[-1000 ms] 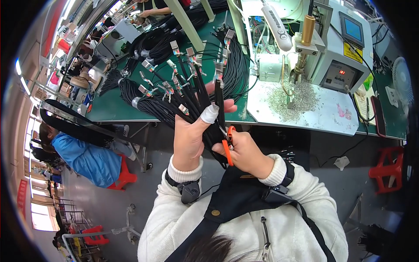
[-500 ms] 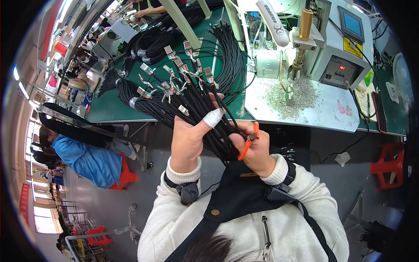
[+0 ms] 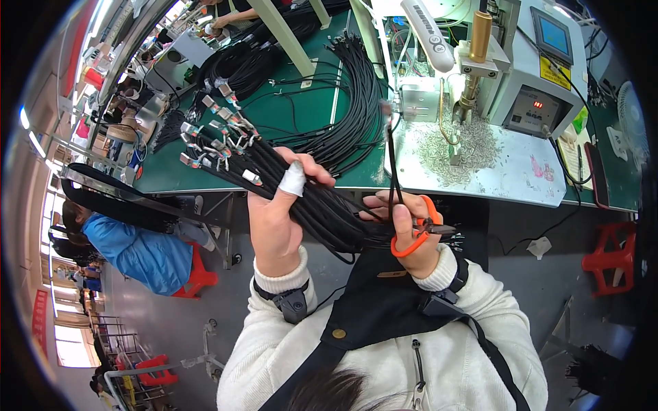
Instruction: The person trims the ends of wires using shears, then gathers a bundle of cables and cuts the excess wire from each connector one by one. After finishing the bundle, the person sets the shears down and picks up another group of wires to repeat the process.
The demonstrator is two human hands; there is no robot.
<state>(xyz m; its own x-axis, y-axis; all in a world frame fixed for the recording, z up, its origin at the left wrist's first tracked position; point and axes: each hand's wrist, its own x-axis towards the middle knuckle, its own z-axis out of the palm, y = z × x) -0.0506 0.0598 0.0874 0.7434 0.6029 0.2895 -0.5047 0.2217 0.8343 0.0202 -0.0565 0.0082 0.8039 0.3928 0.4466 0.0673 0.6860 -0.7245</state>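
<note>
My left hand (image 3: 273, 222) is closed round a thick bundle of black cables (image 3: 325, 219), with white tape wrapped on the thumb. Small metal connectors (image 3: 223, 130) with coloured wires fan out at the bundle's far left end. My right hand (image 3: 426, 259) pinches a black cable (image 3: 391, 161) apart from the bundle; its blurred tip points up towards the bench machine. Orange-handled cutters (image 3: 439, 229) are also held in that hand, their dark jaws pointing right. Just left of the cutters, the bundle's near part passes behind the right fingers.
A bench machine (image 3: 476, 65) with a brass-coloured cylinder stands on a white plate (image 3: 534, 175) strewn with metal bits. More black cables (image 3: 360, 103) lie on the green table (image 3: 305, 116). Red stools (image 3: 608, 260) stand on the floor; a person in blue (image 3: 140, 246) sits at left.
The bundle and my left hand have swung left. My right hand has drawn a cable away to the right and upright, and the cutters have turned so their jaws point right.
</note>
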